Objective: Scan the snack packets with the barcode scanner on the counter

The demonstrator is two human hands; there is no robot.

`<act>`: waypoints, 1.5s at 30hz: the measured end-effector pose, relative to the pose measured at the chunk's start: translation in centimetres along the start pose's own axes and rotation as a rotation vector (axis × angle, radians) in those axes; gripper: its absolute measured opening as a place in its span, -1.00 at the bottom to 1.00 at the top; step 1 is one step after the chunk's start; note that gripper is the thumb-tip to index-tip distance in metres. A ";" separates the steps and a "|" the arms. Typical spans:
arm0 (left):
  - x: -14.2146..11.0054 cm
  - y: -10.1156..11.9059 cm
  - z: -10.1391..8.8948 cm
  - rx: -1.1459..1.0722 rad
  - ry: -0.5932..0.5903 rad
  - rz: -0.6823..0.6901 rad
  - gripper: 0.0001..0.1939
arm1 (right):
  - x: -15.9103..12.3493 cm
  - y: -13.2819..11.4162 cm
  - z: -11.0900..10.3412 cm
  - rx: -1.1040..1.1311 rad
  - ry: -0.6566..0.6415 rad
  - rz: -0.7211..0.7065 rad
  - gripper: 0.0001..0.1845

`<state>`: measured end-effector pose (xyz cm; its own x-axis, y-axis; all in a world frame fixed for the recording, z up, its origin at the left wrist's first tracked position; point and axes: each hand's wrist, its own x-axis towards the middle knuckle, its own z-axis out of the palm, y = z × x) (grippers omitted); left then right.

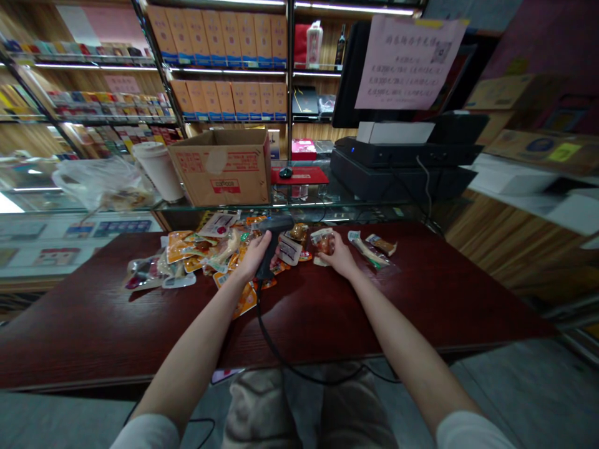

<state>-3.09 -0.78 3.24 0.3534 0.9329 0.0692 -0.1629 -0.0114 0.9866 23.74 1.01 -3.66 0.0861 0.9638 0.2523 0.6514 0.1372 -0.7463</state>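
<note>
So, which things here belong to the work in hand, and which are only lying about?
Belong to the work, it seems:
handheld scanner in the left hand
clear packet in the right hand
pile of packets
two packets to the right

Probably just lying about:
paper cup
plastic bag
computer mouse

My tabletop [309, 324]: dim, faint sheen
Shelf strips [355, 8]: white glare facing me
Boxes [543, 149] to my right: blurred, stretched
</note>
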 end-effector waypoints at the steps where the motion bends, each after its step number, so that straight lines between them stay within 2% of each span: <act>1: 0.0 0.0 0.0 0.009 -0.007 -0.003 -0.33 | -0.1 -0.2 -0.1 -0.013 0.039 -0.012 -0.23; 6: 0.0 0.1 -0.1 0.050 -0.056 -0.022 -0.30 | 0.0 -1.0 -0.1 0.086 0.191 -0.171 -0.41; 12: -0.2 0.1 0.5 0.040 -0.097 -0.031 -0.31 | 0.0 -1.1 0.4 0.233 0.193 -0.291 -0.43; 15: -0.1 -0.3 0.8 0.027 -0.117 -0.028 -0.34 | -0.3 -1.5 0.5 0.216 0.188 -0.311 -0.45; 20: 0.1 -1.2 1.0 0.020 -0.150 -0.007 -0.39 | -0.7 -2.2 0.5 0.110 0.194 -0.245 -0.44; 23: 0.2 -1.3 1.2 0.037 -0.149 0.005 -0.39 | -0.8 -2.2 0.6 0.070 0.186 -0.233 -0.40; 29: 0.0 -0.8 0.9 0.029 -0.116 -0.024 -0.36 | -0.1 -0.9 0.2 0.120 0.169 -0.217 -0.09; 32: 0.0 -0.2 0.1 0.046 -0.082 -0.044 -0.32 | 0.3 -0.1 -1.3 -0.042 0.205 -0.115 -0.11; 35: 0.2 0.4 -0.8 0.063 -0.026 -0.027 -0.30 | 0.4 0.6 -3.1 -0.325 0.238 0.003 -0.25; 38: 0.4 0.8 -2.0 0.074 0.109 0.027 -0.31 | 0.2 1.2 -4.5 -0.590 0.241 0.157 -0.41; 40: 0.6 0.9 -3.0 0.109 0.192 0.058 -0.34 | 0.0 1.6 -5.0 -0.712 0.294 0.225 -0.50; 43: 0.8 1.0 -4.6 0.162 0.253 0.082 -0.38 | -0.2 1.9 -5.1 -0.798 0.416 0.181 -0.50; 45: 0.9 1.1 -5.4 0.178 0.279 0.101 -0.38 | -0.2 2.0 -4.7 -0.814 0.375 0.043 -0.51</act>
<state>-7.92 1.96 3.59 0.0744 0.9860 0.1494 -0.0124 -0.1489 0.9888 28.60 -0.01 -2.29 0.2707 0.8067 0.5253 0.9624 -0.2394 -0.1283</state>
